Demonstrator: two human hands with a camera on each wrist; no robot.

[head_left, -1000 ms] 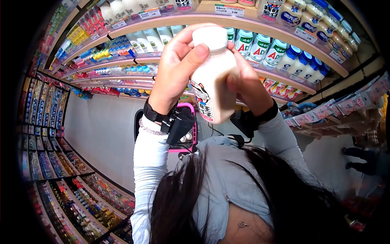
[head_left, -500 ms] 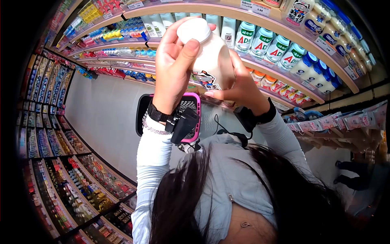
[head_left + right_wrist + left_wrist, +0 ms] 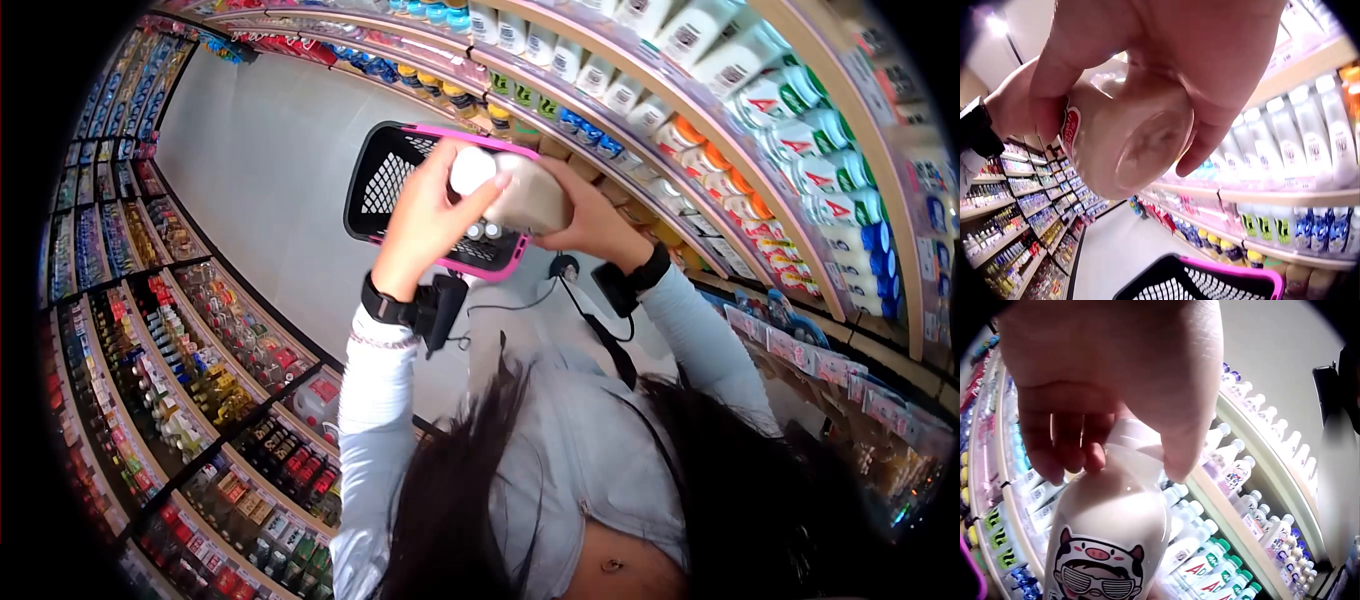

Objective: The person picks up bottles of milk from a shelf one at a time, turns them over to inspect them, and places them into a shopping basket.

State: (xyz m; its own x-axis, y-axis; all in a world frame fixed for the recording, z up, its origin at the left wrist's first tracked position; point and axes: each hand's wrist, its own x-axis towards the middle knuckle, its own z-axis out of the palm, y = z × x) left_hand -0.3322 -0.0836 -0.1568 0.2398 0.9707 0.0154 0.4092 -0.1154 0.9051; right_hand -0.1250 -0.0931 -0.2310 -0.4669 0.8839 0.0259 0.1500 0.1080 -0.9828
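Observation:
Both hands hold one large milk drink bottle (image 3: 530, 193) with a white cap (image 3: 472, 171) and a cartoon cow-hat label (image 3: 1099, 565). My left hand (image 3: 430, 215) grips it at the neck, thumb on one side and fingers on the other. Around the lower end, my right hand (image 3: 592, 212) curls its thumb and fingers, and the bottle's base (image 3: 1150, 147) shows in the right wrist view. The bottle lies tilted, cap to the left, above a black shopping basket (image 3: 372, 190) with a pink rim. Small white-capped bottles (image 3: 483, 231) show inside the basket, partly hidden by the hands.
Shelves of drinks (image 3: 690, 140) curve along the right, with green-capped bottles (image 3: 830, 165) near the front. Another stocked shelf unit (image 3: 200, 350) runs down the left. Grey floor (image 3: 250, 150) lies between them. A black cable (image 3: 515, 305) hangs near the body.
The bottle and both hands have come down from shelf height to over the basket. The bottle has tipped further over, and the head view has turned toward the floor and basket.

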